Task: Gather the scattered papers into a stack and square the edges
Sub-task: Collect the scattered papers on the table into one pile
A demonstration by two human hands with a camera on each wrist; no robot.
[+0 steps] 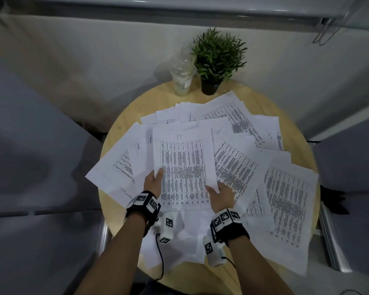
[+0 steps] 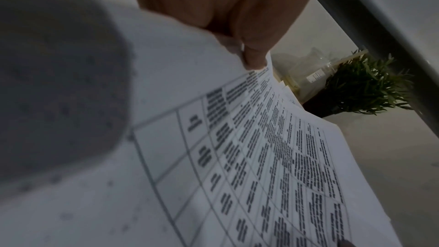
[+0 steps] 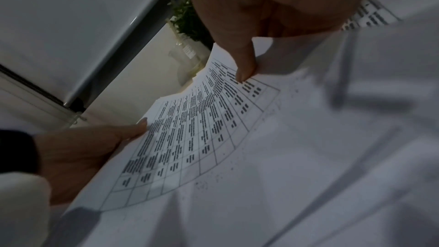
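A printed sheet [image 1: 183,167] is held above the scattered papers [image 1: 285,188] on the round tabletop [image 1: 119,124], its left edge pinched by the left hand [image 1: 155,182] and its right edge by the right hand [image 1: 219,196]. The paper is judged light, limp and slippery; opposite side edges are the best hold. Whether one sheet or several are gripped cannot be told; the text is illegible.
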